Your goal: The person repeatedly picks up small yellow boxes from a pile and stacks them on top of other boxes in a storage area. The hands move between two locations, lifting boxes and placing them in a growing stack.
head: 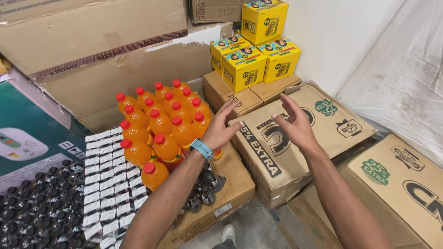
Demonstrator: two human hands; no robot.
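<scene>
Both my hands reach forward over a brown cardboard box [300, 152] with printed labels on its top. My left hand [222, 127], with a blue watch on its wrist, is open with fingers spread, just right of a pack of orange drink bottles [159, 129] with red caps. My right hand [295, 124] is open too, hovering above the top of the brown box. Neither hand holds anything.
Yellow cartons [251, 57] are stacked on small brown boxes at the back. Dark-capped bottles [37, 212] and white-labelled packs [108, 180] lie at left. Another brown box [406, 189] sits at right, large cardboard sheets [92, 50] stand behind, and a white wall [332, 32] is at the back right.
</scene>
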